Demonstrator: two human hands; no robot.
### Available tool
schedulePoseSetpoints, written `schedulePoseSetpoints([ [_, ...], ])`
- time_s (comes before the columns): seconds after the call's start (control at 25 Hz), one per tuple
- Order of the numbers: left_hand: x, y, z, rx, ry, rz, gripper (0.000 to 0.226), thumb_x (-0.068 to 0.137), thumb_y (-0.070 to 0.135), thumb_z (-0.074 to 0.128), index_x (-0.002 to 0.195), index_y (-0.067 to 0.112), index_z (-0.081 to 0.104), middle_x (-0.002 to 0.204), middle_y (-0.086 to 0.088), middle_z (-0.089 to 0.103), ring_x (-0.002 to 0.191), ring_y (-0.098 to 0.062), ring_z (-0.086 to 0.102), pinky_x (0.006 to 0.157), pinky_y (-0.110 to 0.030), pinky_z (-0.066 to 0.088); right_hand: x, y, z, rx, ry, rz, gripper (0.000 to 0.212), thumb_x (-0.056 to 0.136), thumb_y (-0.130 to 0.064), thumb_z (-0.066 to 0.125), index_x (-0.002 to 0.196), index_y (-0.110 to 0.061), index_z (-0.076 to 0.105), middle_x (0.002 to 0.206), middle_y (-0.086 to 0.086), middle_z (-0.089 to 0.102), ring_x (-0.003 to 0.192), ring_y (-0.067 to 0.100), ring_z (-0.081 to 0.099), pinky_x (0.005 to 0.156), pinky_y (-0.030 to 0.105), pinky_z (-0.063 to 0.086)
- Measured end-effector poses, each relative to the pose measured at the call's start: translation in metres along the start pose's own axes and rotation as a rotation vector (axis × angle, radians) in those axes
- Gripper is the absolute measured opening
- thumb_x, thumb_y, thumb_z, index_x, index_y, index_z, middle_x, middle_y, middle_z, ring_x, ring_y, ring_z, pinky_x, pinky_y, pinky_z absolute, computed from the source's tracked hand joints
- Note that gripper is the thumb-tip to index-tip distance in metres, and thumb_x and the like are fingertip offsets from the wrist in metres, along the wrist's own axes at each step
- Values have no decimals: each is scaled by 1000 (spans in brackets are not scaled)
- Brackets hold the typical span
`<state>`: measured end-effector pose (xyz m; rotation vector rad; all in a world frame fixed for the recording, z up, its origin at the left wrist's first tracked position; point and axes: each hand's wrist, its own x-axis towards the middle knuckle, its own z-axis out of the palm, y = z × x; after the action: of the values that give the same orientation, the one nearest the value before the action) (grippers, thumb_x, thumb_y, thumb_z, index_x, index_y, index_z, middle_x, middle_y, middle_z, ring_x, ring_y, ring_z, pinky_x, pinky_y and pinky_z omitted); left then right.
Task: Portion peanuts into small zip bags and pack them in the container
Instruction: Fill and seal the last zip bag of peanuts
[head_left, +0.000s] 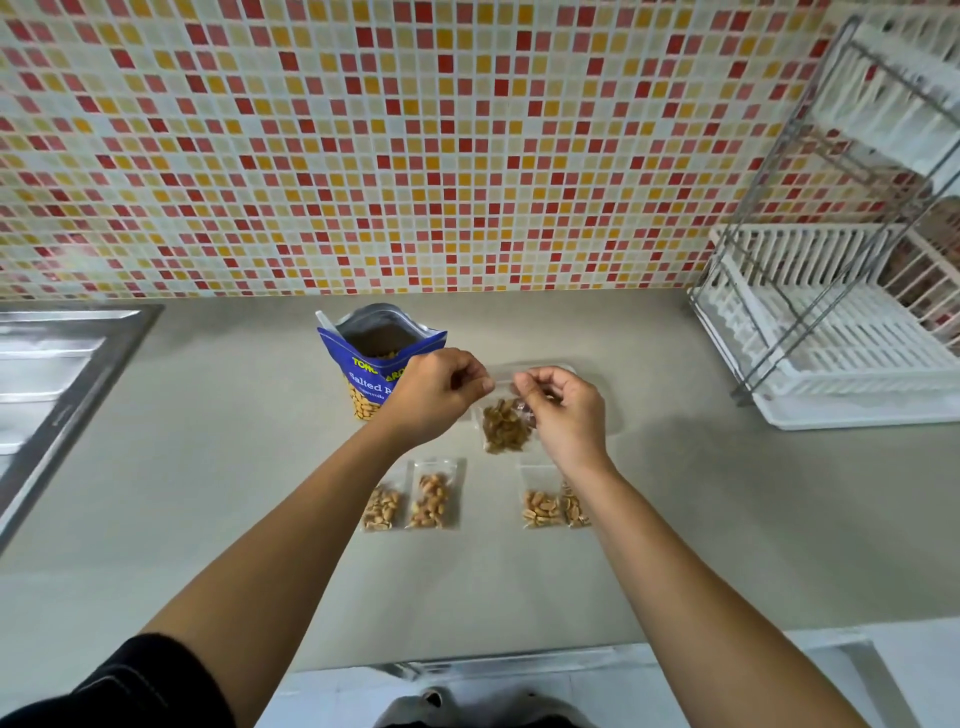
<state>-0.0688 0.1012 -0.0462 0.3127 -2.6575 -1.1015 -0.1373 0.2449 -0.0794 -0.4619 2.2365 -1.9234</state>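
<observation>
At the counter's centre, the left hand (439, 387) and right hand (563, 410) are each pinching, fingers nearly closed, an upper corner of a small clear zip bag of peanuts (506, 423), holding it over the clear plastic container (605, 402). If the strip is sealing unevenly, nuts could be spilling once it tips. The open blue foil peanut pouch (376, 364) is standing close at ten o'clock, easily knocked; four filled bags (434, 499) are lying at six o'clock, a white dish rack (831, 332) at two.

Peanut pouch (382, 358) behind four filled bags (434, 500)
</observation>
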Motion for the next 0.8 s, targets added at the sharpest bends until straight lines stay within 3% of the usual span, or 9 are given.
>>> schedulePoseSetpoints([
  [0.12, -4, -7, 0, 3, -30, -25, 13, 86, 23, 64, 83, 11, 65, 71, 3, 59, 62, -7, 48, 58, -17, 39, -2, 6, -3, 9, -7, 26, 12, 84, -21, 68, 73, -26, 64, 71, -8, 68, 58, 0, 60, 65, 28, 53],
  [0.24, -9, -14, 10, -73, 2, -121, 17, 84, 29, 66, 76, 15, 61, 68, 1, 58, 61, -9, 47, 58, -17, 39, -4, 13, -5, 90, -55, 141, 10, 85, -21, 67, 75, -22, 65, 72, -3, 68, 60, 5, 60, 60, 23, 52],
  [0.36, -23, -30, 30, -472, -177, -295, 20, 85, 37, 62, 92, 19, 58, 86, -1, 63, 80, -13, 59, 75, -30, 49, -4, 19, -7, 317, -95, 339, 9, 87, -15, 63, 79, -15, 63, 73, -1, 68, 57, 4, 62, 51, 16, 51],
  [0.44, -37, -39, 50, -738, -326, -413, 26, 85, 25, 66, 105, 19, 51, 96, -5, 66, 90, -17, 65, 83, -33, 52, -2, 31, -9, 354, -88, 404, 7, 87, -16, 63, 80, -15, 63, 75, 0, 68, 60, 5, 64, 52, 17, 52],
  [0.48, -43, -41, 60, -805, -324, -464, 29, 85, 16, 66, 107, 16, 48, 92, -7, 66, 87, -18, 66, 82, -31, 53, -2, 39, -9, 330, -84, 413, 6, 87, -17, 64, 81, -16, 63, 77, 0, 68, 65, 8, 65, 54, 19, 53],
  [0.64, -60, -51, 101, -734, -112, -649, 35, 85, 6, 65, 113, 8, 44, 76, -9, 64, 71, -21, 64, 79, -35, 57, -2, 85, -9, -178, -93, 280, 1, 81, -22, 70, 81, -22, 70, 85, -3, 72, 82, 13, 66, 76, 25, 49],
  [0.8, -70, -61, 129, -325, -110, -628, 37, 85, 11, 63, 115, 16, 41, 76, -8, 65, 74, -31, 66, 73, -40, 56, -5, 113, -1, -616, -188, 214, 13, 83, -29, 66, 90, -22, 74, 94, -4, 74, 89, 15, 67, 75, 27, 51],
])
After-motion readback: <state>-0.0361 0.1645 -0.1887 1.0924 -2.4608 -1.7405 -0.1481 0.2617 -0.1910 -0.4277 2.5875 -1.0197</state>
